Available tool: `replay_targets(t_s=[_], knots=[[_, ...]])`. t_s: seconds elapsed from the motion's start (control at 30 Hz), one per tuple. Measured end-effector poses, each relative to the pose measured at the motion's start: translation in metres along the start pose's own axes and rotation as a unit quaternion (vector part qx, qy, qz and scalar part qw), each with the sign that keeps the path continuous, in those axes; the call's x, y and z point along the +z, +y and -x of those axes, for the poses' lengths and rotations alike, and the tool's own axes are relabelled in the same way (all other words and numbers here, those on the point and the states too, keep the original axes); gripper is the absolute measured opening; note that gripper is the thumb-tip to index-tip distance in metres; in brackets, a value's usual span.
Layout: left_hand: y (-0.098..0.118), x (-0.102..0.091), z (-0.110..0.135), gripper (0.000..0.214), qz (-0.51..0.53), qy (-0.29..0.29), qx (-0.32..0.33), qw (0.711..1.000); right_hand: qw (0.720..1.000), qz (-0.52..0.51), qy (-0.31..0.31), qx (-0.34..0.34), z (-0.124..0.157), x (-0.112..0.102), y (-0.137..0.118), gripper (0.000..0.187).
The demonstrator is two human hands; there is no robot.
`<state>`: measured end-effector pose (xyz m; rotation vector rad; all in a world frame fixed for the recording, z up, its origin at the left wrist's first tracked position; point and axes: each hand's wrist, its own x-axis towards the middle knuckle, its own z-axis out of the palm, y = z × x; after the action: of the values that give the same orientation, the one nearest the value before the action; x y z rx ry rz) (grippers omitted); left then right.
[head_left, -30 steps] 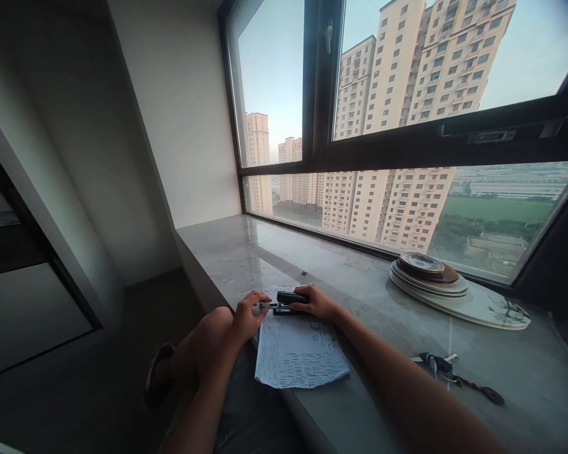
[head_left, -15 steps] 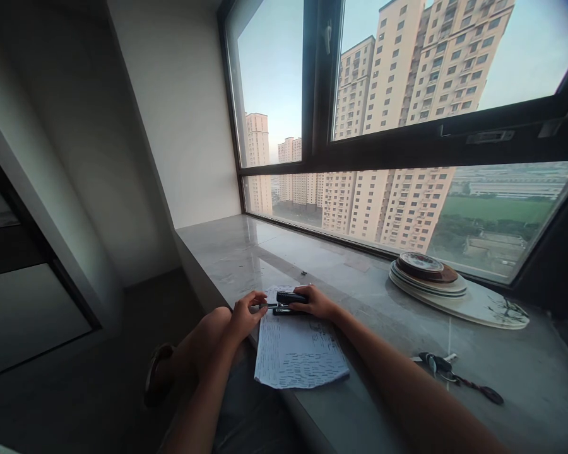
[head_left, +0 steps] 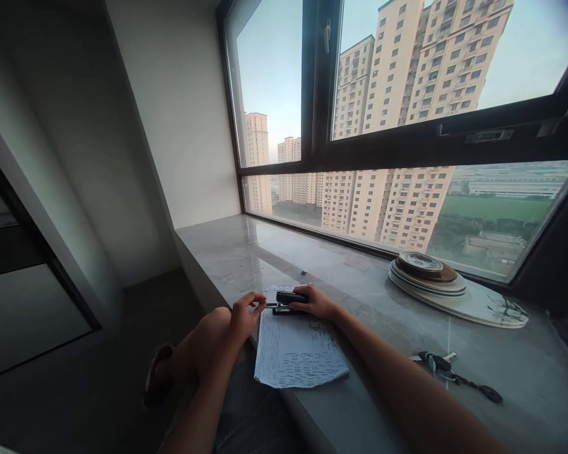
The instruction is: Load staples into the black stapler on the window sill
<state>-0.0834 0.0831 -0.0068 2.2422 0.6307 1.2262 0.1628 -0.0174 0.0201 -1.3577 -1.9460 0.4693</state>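
Note:
A black stapler point(head_left: 286, 310) lies over the top of the handwritten sheets of paper point(head_left: 298, 359), its upper and lower arms apart. My right hand point(head_left: 317, 301) is wrapped around its right end. From the left end juts a thin metal strip point(head_left: 271, 306), and the fingertips of my left hand point(head_left: 246, 312) pinch together at its outer tip. Whether the strip is a staple row or part of the stapler's magazine is too small to tell. Small dark bits point(head_left: 303, 273) lie on the sill just beyond the paper.
The grey marble window sill point(head_left: 208, 243) carries stacked oval and round plates point(head_left: 454, 302) at the right. A bunch of keys point(head_left: 438, 366) with a braided strap lies nearer, beside my right forearm. The sill's front edge runs beneath the paper. My knee point(head_left: 213, 328) is at the left.
My left fingers have shifted slightly up and left against the strip. The right hand, the stapler and the paper stay in place.

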Motion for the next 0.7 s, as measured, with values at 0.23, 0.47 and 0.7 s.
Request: replay_targets(t_s=[0.23, 0.47, 0.7], knots=[[0.000, -0.001, -0.001, 0.016, 0.083, 0.057, -0.026, 0.995, 1.000, -0.001, 0.000, -0.002, -0.001, 0.000, 0.000, 0.039], [-0.001, -0.001, 0.001, 0.018, 0.079, 0.073, -0.059, 0.992, 1.000, -0.005, 0.001, -0.003, -0.001, 0.000, 0.001, 0.038], [-0.011, 0.002, 0.000, 0.016, 0.100, 0.072, -0.067, 0.990, 1.000, -0.007, 0.002, -0.006, -0.001, 0.001, 0.004, 0.038]])
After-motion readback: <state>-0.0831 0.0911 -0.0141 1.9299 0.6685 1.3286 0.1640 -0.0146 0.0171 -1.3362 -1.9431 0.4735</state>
